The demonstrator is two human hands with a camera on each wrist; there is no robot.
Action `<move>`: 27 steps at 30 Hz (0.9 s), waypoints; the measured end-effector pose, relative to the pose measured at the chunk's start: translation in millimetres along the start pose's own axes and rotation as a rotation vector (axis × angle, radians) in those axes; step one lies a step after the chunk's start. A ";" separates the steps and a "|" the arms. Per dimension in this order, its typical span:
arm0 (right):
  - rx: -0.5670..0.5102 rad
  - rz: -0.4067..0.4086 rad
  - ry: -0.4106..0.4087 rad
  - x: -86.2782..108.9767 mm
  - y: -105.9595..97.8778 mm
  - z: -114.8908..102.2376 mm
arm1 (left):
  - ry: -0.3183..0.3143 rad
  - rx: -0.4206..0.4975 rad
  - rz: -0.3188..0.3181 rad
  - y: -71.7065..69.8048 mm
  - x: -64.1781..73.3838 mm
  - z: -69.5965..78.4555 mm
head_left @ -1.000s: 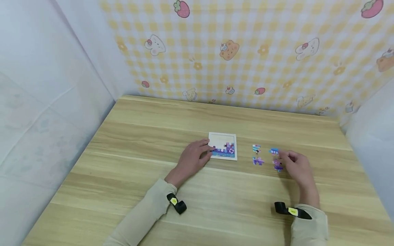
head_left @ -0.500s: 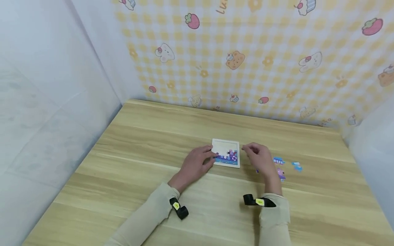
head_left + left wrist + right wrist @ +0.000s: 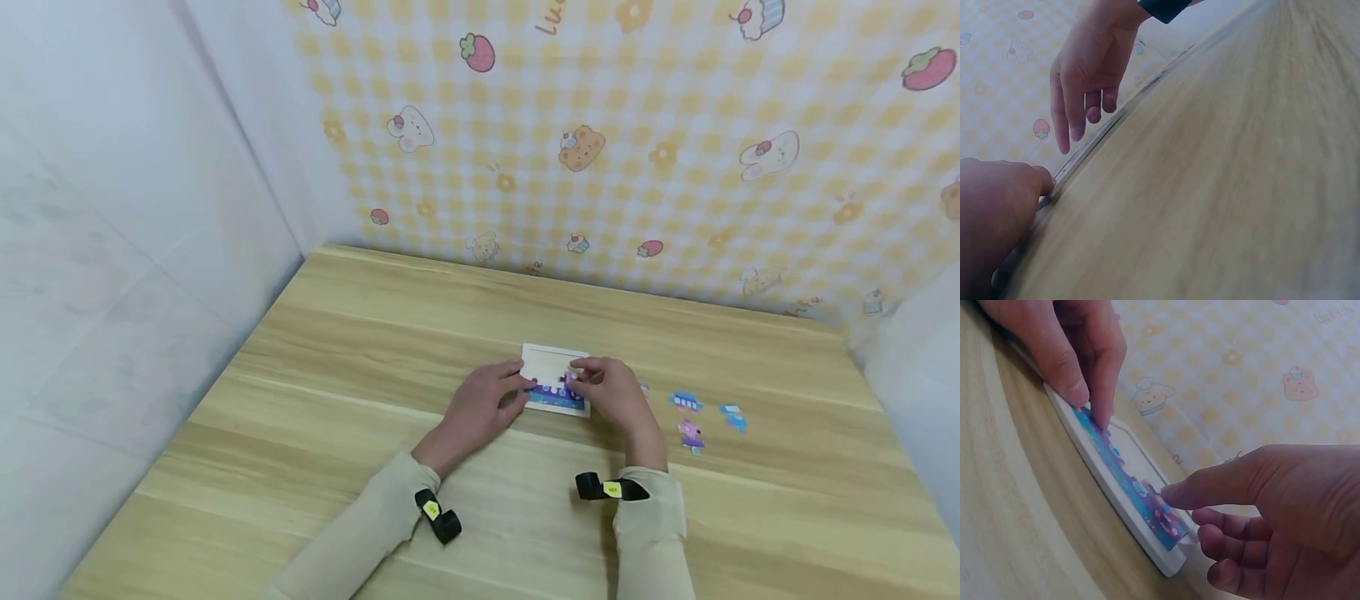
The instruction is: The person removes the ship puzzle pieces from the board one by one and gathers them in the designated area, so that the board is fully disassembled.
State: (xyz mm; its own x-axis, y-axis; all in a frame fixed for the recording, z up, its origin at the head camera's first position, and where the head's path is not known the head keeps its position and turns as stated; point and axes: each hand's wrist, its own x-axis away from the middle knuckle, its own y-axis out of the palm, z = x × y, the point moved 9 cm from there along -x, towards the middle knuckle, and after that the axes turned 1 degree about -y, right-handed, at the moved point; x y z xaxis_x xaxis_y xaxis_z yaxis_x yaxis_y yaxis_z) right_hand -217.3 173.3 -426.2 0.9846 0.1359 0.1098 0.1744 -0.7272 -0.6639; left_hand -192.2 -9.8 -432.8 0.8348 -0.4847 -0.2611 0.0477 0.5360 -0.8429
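Pressing one fingertip onto a purple piece (image 3: 571,381) at about four o'clock inside the puzzle tray (image 3: 542,363), the right hand (image 3: 617,392) seems to be settling it among its neighbours. To do this well, it should probably line up the knobs first, then push straight down with light, even pressure; a slanted shove could lift the assembled strip along the six o'clock side. The left hand (image 3: 480,404), at the tray's eight o'clock edge, makes a good brace and should bear down just enough to stop sliding.

As for pose, the right hand comes in from three o'clock, palm down, its other fingers loosely bent; I see nothing pinched between them. The left hand's thumb and fingers spread against the rim, touching without clenching.

The tray lies between the hands. Farther out, between three and four o'clock from it, lie a blue windowed piece (image 3: 686,401), a pink-and-purple piece (image 3: 691,436) and, beyond both, some light-blue pieces (image 3: 733,417), all on the wooden table (image 3: 420,325).
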 end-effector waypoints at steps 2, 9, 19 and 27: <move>0.009 -0.012 -0.015 -1.8 2.1 -0.8 | 0.001 0.005 0.004 -2.1 -0.8 0.0; 0.026 -0.025 0.003 -5.4 5.2 3.7 | 0.006 0.004 -0.001 -0.5 -3.6 -1.4; -0.037 0.000 0.041 -9.9 3.1 6.8 | 0.017 0.018 0.012 -3.7 -4.9 -0.7; -0.097 0.007 -0.013 -8.0 2.0 7.9 | 0.004 0.031 -0.006 -2.4 -4.5 -1.7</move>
State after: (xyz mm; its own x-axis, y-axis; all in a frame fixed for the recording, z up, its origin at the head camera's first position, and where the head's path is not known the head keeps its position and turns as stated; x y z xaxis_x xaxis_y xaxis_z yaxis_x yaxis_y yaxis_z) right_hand -224.9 176.0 -434.2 0.9857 0.1389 0.0952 0.1682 -0.7896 -0.5900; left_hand -197.1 -10.0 -430.5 0.8321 -0.4908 -0.2584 0.0696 0.5546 -0.8292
